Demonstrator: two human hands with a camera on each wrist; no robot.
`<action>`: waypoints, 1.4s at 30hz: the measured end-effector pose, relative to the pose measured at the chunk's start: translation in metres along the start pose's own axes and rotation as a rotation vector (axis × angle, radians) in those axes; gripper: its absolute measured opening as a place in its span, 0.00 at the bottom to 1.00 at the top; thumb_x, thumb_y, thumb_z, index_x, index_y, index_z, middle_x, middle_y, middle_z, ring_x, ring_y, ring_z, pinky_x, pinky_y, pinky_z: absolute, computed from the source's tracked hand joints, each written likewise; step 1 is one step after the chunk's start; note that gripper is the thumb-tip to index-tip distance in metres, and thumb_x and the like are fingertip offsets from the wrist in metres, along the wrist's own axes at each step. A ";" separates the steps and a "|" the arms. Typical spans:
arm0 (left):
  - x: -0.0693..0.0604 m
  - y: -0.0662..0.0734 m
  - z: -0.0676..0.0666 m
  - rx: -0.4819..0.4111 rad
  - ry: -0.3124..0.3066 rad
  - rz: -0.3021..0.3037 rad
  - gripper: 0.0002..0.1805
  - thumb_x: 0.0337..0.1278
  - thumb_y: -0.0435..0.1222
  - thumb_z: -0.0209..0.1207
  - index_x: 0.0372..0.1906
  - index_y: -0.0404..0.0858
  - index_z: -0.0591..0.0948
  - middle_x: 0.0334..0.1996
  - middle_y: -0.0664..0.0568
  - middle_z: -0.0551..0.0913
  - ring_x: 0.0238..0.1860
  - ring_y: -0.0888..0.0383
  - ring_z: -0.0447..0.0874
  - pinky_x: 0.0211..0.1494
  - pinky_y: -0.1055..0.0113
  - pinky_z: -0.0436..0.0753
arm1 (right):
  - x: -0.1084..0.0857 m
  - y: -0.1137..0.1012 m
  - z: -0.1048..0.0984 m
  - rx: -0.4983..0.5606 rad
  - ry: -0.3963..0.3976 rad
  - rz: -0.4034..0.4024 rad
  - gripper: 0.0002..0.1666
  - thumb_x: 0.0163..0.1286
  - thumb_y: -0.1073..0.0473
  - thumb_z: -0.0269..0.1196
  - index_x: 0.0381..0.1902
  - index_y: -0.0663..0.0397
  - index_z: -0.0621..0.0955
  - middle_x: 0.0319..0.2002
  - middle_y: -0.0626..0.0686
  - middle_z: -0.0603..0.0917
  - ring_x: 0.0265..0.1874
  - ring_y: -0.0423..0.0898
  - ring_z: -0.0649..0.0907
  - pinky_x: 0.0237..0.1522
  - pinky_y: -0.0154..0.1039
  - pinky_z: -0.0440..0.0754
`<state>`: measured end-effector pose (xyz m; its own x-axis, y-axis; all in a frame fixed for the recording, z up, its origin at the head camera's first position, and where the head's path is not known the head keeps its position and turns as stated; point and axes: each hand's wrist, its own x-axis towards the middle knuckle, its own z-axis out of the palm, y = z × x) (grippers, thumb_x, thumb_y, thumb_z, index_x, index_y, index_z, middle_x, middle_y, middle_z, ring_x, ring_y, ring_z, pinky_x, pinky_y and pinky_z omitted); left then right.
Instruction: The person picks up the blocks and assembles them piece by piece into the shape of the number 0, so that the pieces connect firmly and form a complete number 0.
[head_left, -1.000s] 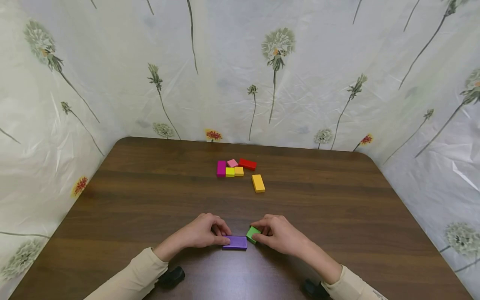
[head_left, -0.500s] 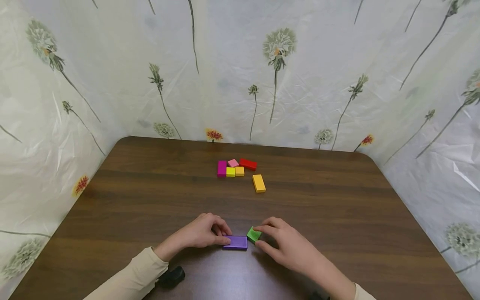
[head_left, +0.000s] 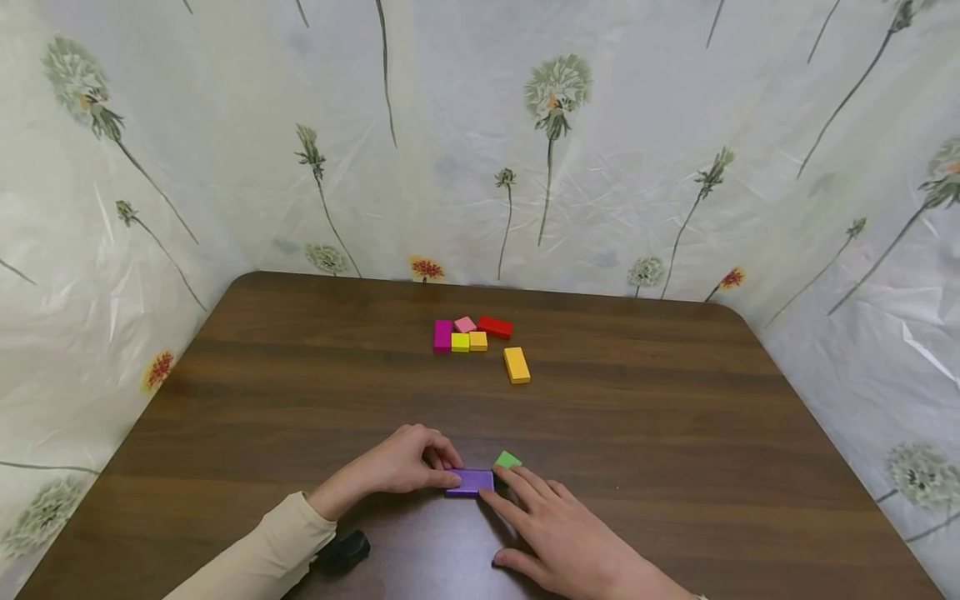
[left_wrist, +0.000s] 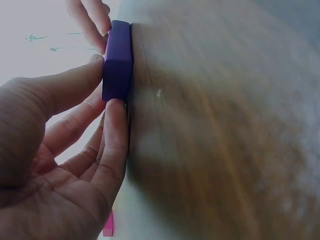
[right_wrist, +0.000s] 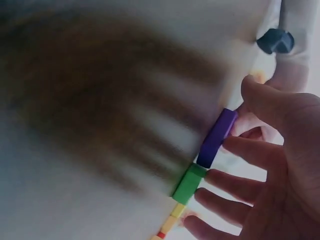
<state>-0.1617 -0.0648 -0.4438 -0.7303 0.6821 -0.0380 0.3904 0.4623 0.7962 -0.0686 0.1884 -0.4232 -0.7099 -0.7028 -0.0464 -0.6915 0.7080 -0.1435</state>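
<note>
A flat purple block (head_left: 476, 481) lies on the table near its front. My left hand (head_left: 401, 461) holds it by its left end, thumb on top and fingers at the back; in the left wrist view the thumb and a fingertip touch the purple block (left_wrist: 117, 65). A smaller green block (head_left: 507, 458) sits turned at an angle by the purple block's right end. Spread, fairly straight fingers of my right hand (head_left: 558, 533) extend over the right ends of both blocks. In the right wrist view, fingertips are close to the green block (right_wrist: 188, 185); whether they touch is unclear.
Farther back on the brown table (head_left: 337, 367) lie a magenta block (head_left: 443, 336), a pink block (head_left: 465, 324), a red block (head_left: 496, 327), a yellow block (head_left: 460, 342), a small orange block (head_left: 477, 341) and a longer orange block (head_left: 517, 365). A flowered curtain (head_left: 450, 167) surrounds the table.
My right hand has let go of the green block, opened its fingers and moved nearer the front, reaching over toward the purple block. The left hand and purple block stay in place.
</note>
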 end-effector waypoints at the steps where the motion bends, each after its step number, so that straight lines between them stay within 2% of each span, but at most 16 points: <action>1: 0.000 0.000 0.000 0.000 0.000 0.001 0.07 0.53 0.39 0.70 0.36 0.42 0.87 0.27 0.61 0.81 0.29 0.64 0.77 0.34 0.69 0.77 | 0.000 0.000 0.001 -0.003 0.001 -0.004 0.39 0.71 0.32 0.51 0.72 0.47 0.68 0.71 0.57 0.64 0.69 0.56 0.65 0.57 0.58 0.72; 7: 0.001 -0.001 0.000 0.005 -0.010 -0.001 0.07 0.54 0.39 0.70 0.36 0.42 0.87 0.27 0.61 0.81 0.29 0.65 0.78 0.35 0.70 0.78 | 0.000 0.000 0.001 -0.012 0.013 -0.015 0.39 0.71 0.33 0.53 0.72 0.47 0.68 0.70 0.56 0.66 0.68 0.55 0.67 0.57 0.57 0.72; 14: 0.003 -0.004 -0.004 0.011 -0.020 0.005 0.06 0.61 0.41 0.65 0.38 0.44 0.87 0.28 0.63 0.82 0.30 0.65 0.79 0.34 0.70 0.78 | 0.001 0.000 0.001 0.012 -0.041 0.014 0.40 0.71 0.32 0.52 0.73 0.46 0.66 0.72 0.56 0.63 0.69 0.55 0.65 0.58 0.58 0.71; 20: 0.005 -0.003 -0.008 0.075 0.054 0.036 0.09 0.63 0.42 0.63 0.38 0.43 0.88 0.31 0.62 0.83 0.31 0.63 0.78 0.34 0.69 0.77 | 0.001 0.000 0.001 0.042 -0.070 0.041 0.40 0.71 0.31 0.51 0.74 0.43 0.64 0.73 0.55 0.62 0.69 0.54 0.65 0.58 0.59 0.71; 26: 0.014 -0.004 -0.014 0.159 0.128 0.012 0.08 0.63 0.41 0.63 0.38 0.42 0.87 0.30 0.60 0.81 0.31 0.62 0.75 0.34 0.67 0.76 | 0.000 0.000 0.002 0.044 -0.075 0.043 0.40 0.71 0.32 0.52 0.74 0.43 0.64 0.73 0.55 0.61 0.69 0.54 0.65 0.56 0.58 0.72; 34: 0.029 -0.013 -0.025 0.247 0.240 0.005 0.05 0.61 0.39 0.65 0.36 0.42 0.87 0.27 0.59 0.77 0.30 0.60 0.74 0.34 0.68 0.75 | 0.001 0.001 0.001 0.045 -0.079 0.051 0.40 0.71 0.32 0.51 0.74 0.43 0.64 0.73 0.55 0.61 0.69 0.54 0.65 0.56 0.59 0.72; 42: 0.046 -0.025 -0.040 0.281 0.306 0.016 0.06 0.61 0.38 0.65 0.37 0.39 0.87 0.31 0.54 0.79 0.34 0.55 0.78 0.39 0.64 0.76 | 0.000 0.002 0.002 0.024 -0.048 0.027 0.40 0.72 0.32 0.51 0.74 0.44 0.64 0.73 0.55 0.61 0.68 0.54 0.66 0.55 0.58 0.74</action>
<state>-0.2272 -0.0679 -0.4407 -0.8394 0.5101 0.1878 0.5098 0.6188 0.5976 -0.0692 0.1898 -0.4249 -0.7206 -0.6864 -0.0979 -0.6684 0.7253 -0.1651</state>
